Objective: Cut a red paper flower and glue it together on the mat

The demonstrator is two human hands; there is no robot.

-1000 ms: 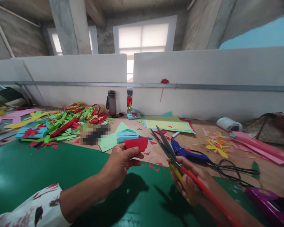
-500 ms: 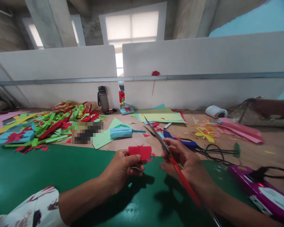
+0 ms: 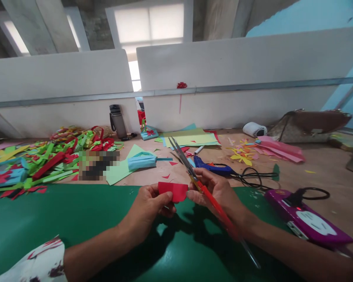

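Note:
My left hand (image 3: 148, 207) pinches a small folded piece of red paper (image 3: 173, 191) above the green mat (image 3: 47, 219). My right hand (image 3: 216, 192) grips red-handled scissors (image 3: 191, 172), blades nearly closed and pointing up and away, and its fingertips touch the right edge of the red paper. Small red paper scraps (image 3: 166, 176) lie on the wooden table just beyond the hands.
A blue glue gun (image 3: 211, 168) with a black cord lies behind my right hand. A purple power strip (image 3: 307, 221) sits at right. A pile of green and red paper strips (image 3: 55, 156) is at left; a bottle (image 3: 117, 121), paper sheets (image 3: 191, 139), a bag (image 3: 308, 125) stand farther back.
My right hand has brought the scissors in to the left until its fingers touch the red paper. The scissor blades have closed. The view has shifted right.

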